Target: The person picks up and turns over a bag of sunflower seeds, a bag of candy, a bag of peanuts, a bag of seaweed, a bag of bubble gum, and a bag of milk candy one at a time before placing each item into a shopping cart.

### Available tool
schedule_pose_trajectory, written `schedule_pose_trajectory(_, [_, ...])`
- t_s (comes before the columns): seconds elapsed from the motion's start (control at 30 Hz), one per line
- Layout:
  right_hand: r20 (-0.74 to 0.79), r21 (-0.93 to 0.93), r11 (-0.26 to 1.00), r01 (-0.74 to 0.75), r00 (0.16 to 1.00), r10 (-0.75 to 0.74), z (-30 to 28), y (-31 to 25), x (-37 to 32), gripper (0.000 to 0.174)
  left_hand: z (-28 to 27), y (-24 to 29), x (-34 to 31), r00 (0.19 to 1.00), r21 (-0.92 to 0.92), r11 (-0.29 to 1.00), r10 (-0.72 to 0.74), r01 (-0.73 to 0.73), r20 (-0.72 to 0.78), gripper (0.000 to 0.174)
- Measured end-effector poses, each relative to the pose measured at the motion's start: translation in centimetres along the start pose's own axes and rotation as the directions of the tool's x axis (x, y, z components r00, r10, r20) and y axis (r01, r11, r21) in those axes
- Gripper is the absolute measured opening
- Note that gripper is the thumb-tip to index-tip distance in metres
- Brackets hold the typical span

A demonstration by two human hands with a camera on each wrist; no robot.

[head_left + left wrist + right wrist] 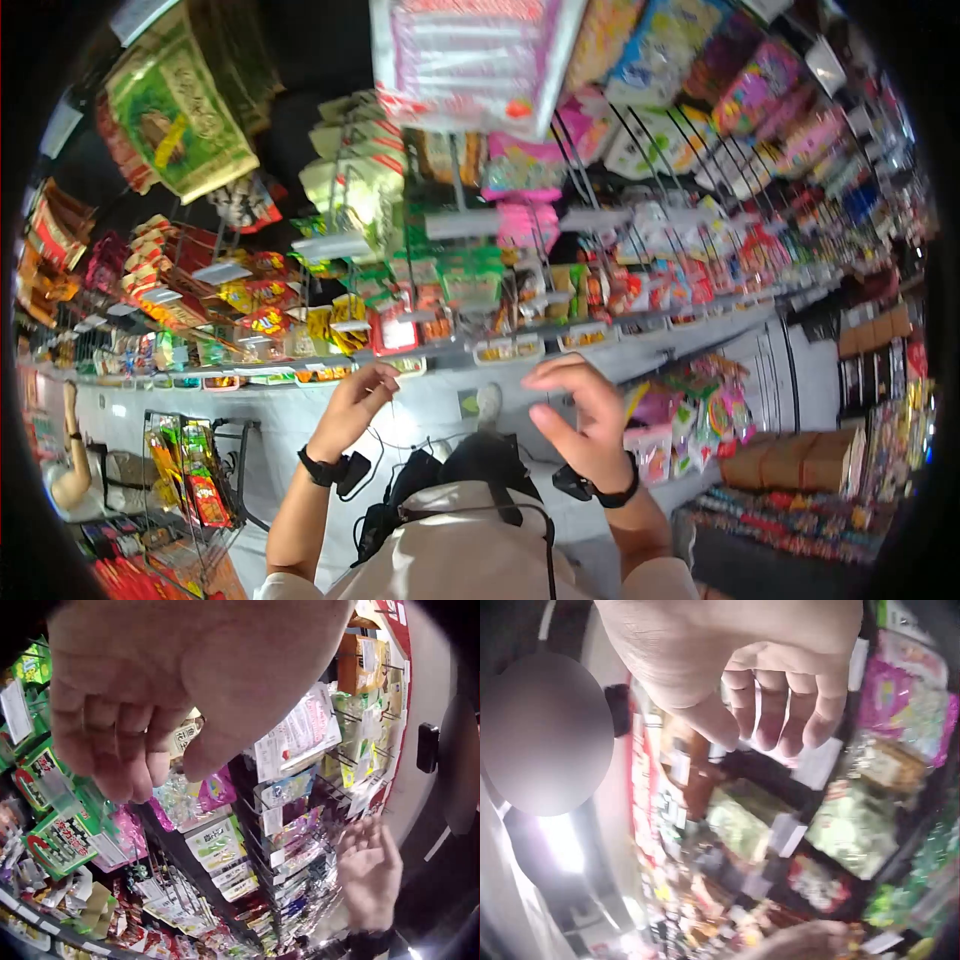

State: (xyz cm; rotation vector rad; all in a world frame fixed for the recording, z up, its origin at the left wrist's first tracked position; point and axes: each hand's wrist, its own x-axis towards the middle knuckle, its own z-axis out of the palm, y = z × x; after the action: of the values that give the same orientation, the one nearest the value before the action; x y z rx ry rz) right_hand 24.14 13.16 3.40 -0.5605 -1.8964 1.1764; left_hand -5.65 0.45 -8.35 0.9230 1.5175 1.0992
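Both hands are raised in front of the body, apart from each other and holding nothing. My left hand has loosely bent fingers; in the left wrist view its fingers hang over the packets behind. My right hand has its thumb spread from its slightly bent fingers. Ahead, a hanging rack carries bagged snacks. A large white and pink bag hangs at the top, and pale green bags hang below it to the left. Green packets and a red packet are lower down, beyond the hands.
Metal hooks with price tags jut out from the rack. A wire shopping cart with bagged goods stands at left, near another person's arm. Piled colourful packages and brown cartons are at right.
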Motion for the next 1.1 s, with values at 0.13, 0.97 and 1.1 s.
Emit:
schedule_pose_trajectory(0.13, [-0.495,0.349,0.918,0.187,0.869,0.011,7.3,-13.3,-2.9,0.027,0.4,0.3,-1.8,0.997,-0.021,0.999,0.025,-0.024,0.076,0.02])
schedule_pose_trajectory(0.97, [-0.243,0.42,0.707,0.569,0.821,-0.517,-12.7,-11.2,-14.0,0.013,12.0,1.9,-0.4,0.997,0.096,0.995,-0.03,0.024,0.066,0.02])
schedule_pose_trajectory(1.1, [-0.506,0.186,0.903,0.387,0.826,-0.25,-22.5,-5.6,-19.7,0.01,17.9,3.7,1.2,1.0,0.101,0.995,-0.015,0.016,-0.01,0.023])
